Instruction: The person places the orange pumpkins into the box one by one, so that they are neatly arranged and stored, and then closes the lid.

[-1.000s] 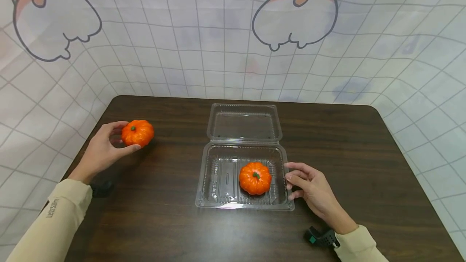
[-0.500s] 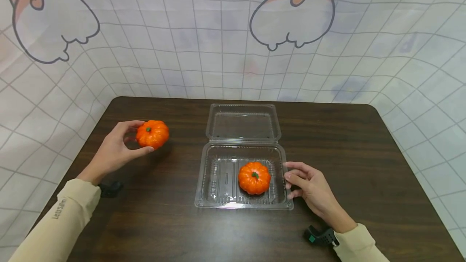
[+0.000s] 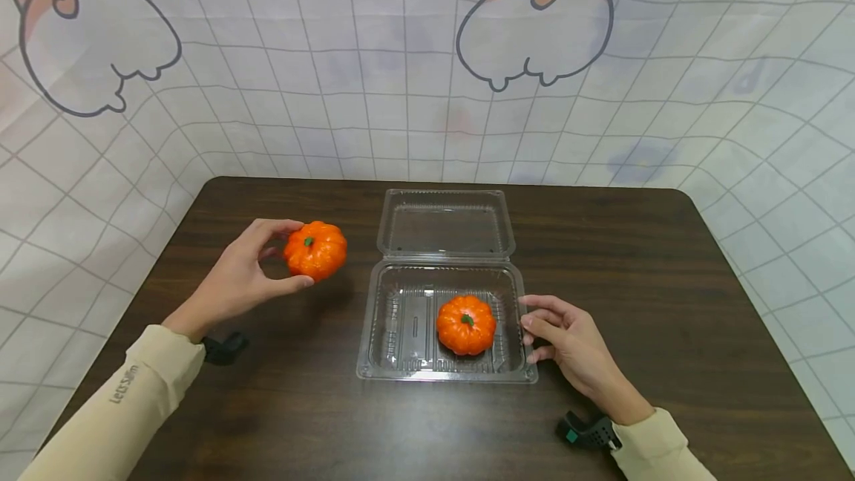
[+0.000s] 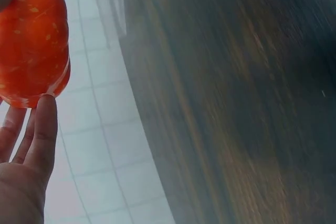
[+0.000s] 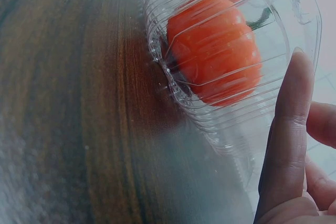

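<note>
My left hand [image 3: 243, 273] grips a small orange toy pumpkin [image 3: 316, 251] with a green stem, thumb on its near side and fingers round the far side. It is held over the table, left of a clear plastic clamshell container [image 3: 401, 373] that lies with its lid [image 3: 446, 225] folded back. A second orange pumpkin [image 3: 465, 325] sits in the right half of the container's base. At the base's right rim, my right hand [image 3: 577, 347] holds the edge with thumb and fingertips. The right wrist view shows the second pumpkin [image 5: 215, 51] through the ribbed wall, beside my finger [image 5: 289, 124].
Everything rests on a dark wood-grain table [image 3: 654, 266] with rounded far corners. A white grid-patterned curtain [image 3: 427, 95] with cartoon animal prints surrounds its back and sides. Dark bands [image 3: 225, 348] are on both wrists.
The left hand has carried its pumpkin rightwards, closer to the container. The right hand, the container and the pumpkin inside stay in place; the head view has shifted slightly.
</note>
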A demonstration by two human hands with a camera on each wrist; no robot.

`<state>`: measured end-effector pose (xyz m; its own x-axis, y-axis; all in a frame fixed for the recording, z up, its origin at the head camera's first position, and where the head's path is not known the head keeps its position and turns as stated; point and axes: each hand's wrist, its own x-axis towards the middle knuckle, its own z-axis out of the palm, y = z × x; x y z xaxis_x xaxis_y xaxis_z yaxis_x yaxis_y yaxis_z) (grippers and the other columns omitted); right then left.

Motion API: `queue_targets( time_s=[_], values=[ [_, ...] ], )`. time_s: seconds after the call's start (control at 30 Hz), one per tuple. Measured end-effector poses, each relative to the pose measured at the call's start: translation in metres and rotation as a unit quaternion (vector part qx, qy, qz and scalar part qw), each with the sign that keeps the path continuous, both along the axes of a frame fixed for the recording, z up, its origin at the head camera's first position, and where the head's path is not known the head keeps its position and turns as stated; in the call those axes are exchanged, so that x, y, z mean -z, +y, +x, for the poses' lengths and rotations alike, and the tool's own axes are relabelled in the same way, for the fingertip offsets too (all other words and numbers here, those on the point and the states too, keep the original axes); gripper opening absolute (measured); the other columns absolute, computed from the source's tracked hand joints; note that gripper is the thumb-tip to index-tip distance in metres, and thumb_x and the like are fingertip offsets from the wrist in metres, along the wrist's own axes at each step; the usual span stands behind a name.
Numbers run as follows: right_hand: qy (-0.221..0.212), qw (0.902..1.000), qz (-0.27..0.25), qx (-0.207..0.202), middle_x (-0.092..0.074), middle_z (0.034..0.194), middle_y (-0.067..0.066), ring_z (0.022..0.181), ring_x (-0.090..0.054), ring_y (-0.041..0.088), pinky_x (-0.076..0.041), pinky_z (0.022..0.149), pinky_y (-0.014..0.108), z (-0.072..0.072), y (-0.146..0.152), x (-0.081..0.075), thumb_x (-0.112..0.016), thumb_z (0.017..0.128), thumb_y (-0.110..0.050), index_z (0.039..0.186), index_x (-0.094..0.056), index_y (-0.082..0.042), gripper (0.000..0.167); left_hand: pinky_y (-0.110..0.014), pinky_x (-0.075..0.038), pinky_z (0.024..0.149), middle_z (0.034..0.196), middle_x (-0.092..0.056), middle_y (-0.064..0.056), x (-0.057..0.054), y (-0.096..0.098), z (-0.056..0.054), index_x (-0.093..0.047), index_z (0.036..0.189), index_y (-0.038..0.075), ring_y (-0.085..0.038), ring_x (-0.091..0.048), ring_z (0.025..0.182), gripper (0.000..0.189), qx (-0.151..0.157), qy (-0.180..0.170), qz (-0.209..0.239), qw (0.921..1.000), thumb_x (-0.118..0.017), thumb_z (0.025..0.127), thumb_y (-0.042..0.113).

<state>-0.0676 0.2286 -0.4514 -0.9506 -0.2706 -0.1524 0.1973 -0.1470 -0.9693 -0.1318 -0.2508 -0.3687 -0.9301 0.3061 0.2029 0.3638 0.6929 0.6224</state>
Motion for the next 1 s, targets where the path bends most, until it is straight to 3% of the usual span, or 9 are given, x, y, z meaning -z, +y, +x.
queue_targets(
  time_s=[0.07,0.17,0.27,0.5,0.63,0.73,1.0],
  values=[
    [0.0,1.0,-0.001,0.0,-0.074,0.094,-0.008,0.073,-0.068,0.006,-0.063,0.061,0.025,0.0,0.0,0.0,-0.065,0.102,-0.009,0.131,-0.06,-0.006,0.029,-0.027,-0.055,0.105,0.134,-0.057,-0.009,-0.001,0.004,0.0,-0.054,0.141,0.011,-0.028,-0.06,0.122,0.077,0.01,0.004,0.005,0.9999,-0.094,0.077,0.026],
    [0.001,1.0,-0.002,0.0,-0.074,0.094,-0.008,0.073,-0.068,0.006,-0.063,0.061,0.025,0.0,0.0,0.001,-0.064,0.102,-0.008,0.131,-0.059,-0.005,0.03,-0.003,-0.045,0.1,0.132,-0.058,-0.007,-0.002,0.01,0.001,-0.055,0.14,0.012,-0.025,-0.061,0.12,0.077,0.023,0.011,0.012,0.9996,-0.095,0.075,0.025],
    [0.003,1.0,-0.003,-0.001,-0.074,0.094,-0.008,0.073,-0.068,0.006,-0.063,0.061,0.025,0.0,0.0,0.001,-0.064,0.102,-0.008,0.131,-0.059,-0.005,0.03,0.002,-0.04,0.097,0.13,-0.059,-0.005,-0.004,0.016,0.001,-0.056,0.14,0.013,-0.022,-0.061,0.117,0.078,0.034,0.015,0.016,0.9992,-0.095,0.074,0.025],
    [0.003,1.0,0.001,-0.001,-0.073,0.094,-0.008,0.073,-0.067,0.006,-0.063,0.061,0.025,0.0,0.0,0.001,-0.064,0.102,-0.009,0.132,-0.059,-0.005,0.031,-0.001,-0.042,0.099,0.13,-0.059,-0.003,-0.007,0.028,0.002,-0.056,0.14,0.015,-0.019,-0.059,0.119,0.077,0.054,0.007,0.008,0.9985,-0.095,0.075,0.03],
    [0.004,1.0,0.001,-0.001,-0.073,0.094,-0.008,0.074,-0.067,0.006,-0.063,0.06,0.025,-0.001,0.0,0.0,-0.065,0.102,-0.009,0.131,-0.059,-0.005,0.03,-0.026,-0.055,0.106,0.131,-0.058,-0.003,-0.009,0.036,0.003,-0.056,0.14,0.016,-0.019,-0.059,0.12,0.076,0.068,-0.002,0.0,0.9977,-0.094,0.076,0.031],
    [0.005,1.0,0.0,-0.002,-0.074,0.094,-0.008,0.074,-0.067,0.006,-0.063,0.06,0.025,-0.001,0.0,0.0,-0.064,0.102,-0.009,0.131,-0.059,-0.005,0.03,-0.046,-0.056,0.105,0.13,-0.058,-0.002,-0.011,0.041,0.003,-0.056,0.139,0.015,-0.019,-0.059,0.12,0.075,0.08,-0.006,0.001,0.9968,-0.094,0.076,0.03],
    [0.004,1.0,0.003,-0.001,-0.074,0.094,-0.008,0.073,-0.067,0.006,-0.063,0.06,0.025,-0.002,0.001,0.001,-0.065,0.102,-0.01,0.132,-0.058,-0.003,0.032,-0.043,-0.057,0.104,0.134,-0.058,0.001,-0.012,0.054,0.003,-0.056,0.14,0.017,-0.016,-0.059,0.122,0.077,0.105,-0.01,-0.001,0.9944,-0.095,0.074,0.029]
  ],
)
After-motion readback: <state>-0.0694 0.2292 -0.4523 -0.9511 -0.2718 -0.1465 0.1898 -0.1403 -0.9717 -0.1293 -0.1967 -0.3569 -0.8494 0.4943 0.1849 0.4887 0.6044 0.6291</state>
